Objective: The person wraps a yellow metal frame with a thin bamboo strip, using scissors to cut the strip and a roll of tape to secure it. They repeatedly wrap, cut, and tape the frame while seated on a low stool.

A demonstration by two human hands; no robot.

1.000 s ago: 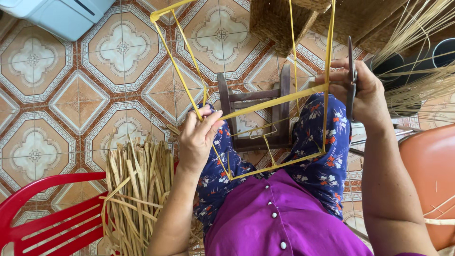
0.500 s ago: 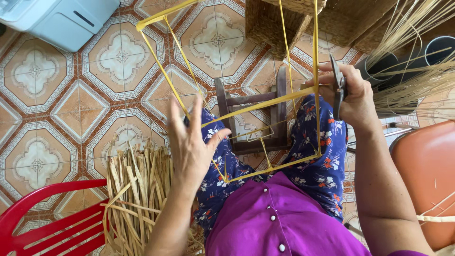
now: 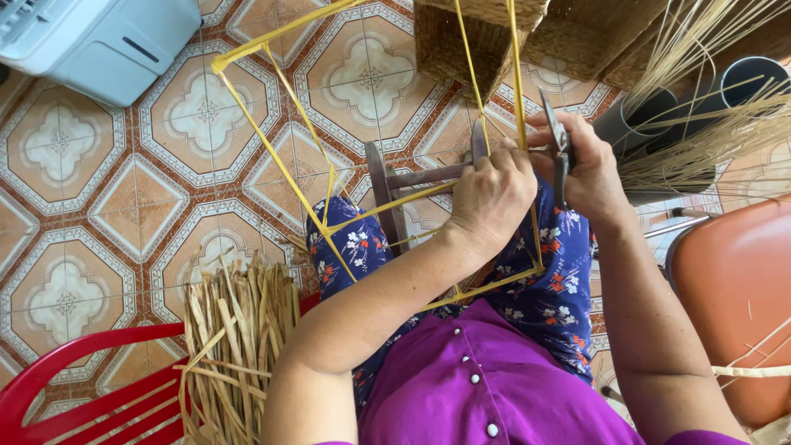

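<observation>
Yellow strip frame on lap. L hand clenched on frame strip; R hand grasps scissors. Dried strip bundle on floor nr red chair.

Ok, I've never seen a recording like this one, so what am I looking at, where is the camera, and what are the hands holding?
The camera sits on the person's head and looks straight down, so you see their own arms, purple shirt and flowered trousers. No machine is involved, only two bare hands. The right hand holds a pair of scissors. The left hand grips a thin yellow frame of taped sticks that rests across the lap. Under the frame stands a small wooden stool on the tiled floor. By the left side lies a bundle of dried straw strips next to a red plastic chair. At the top stand woven baskets.
</observation>
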